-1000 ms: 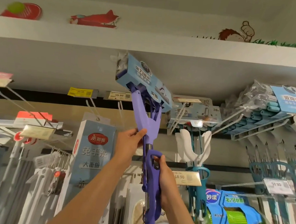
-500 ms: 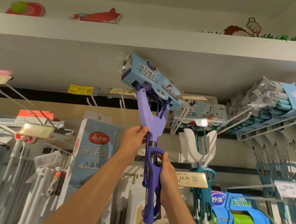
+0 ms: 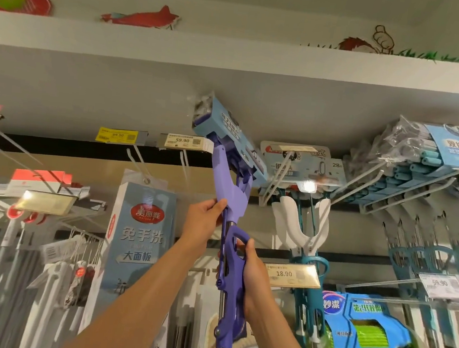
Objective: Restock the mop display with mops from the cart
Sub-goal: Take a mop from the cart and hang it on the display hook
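Observation:
I hold a purple sponge mop (image 3: 230, 191) upright in front of the mop display. Its head, wrapped in a light blue card sleeve (image 3: 228, 130), tilts up to the left just under the grey soffit, close to a bare white double hook (image 3: 185, 163) below the 59.90 tag (image 3: 183, 141). My left hand (image 3: 203, 222) grips the purple fork below the head. My right hand (image 3: 249, 272) is closed around the purple lever handle on the metal pole. The cart is out of view.
White-and-teal mops (image 3: 299, 226) hang right of my mop under a 28 card. Further right hang several teal roller mops (image 3: 426, 177). A tall flat-mop box (image 3: 141, 238) hangs left. Another bare hook (image 3: 136, 158) sits under the yellow tag (image 3: 117, 135).
The mop head has moved slightly right and up toward the hook row, and my hands rose a little with it. Both grips are unchanged.

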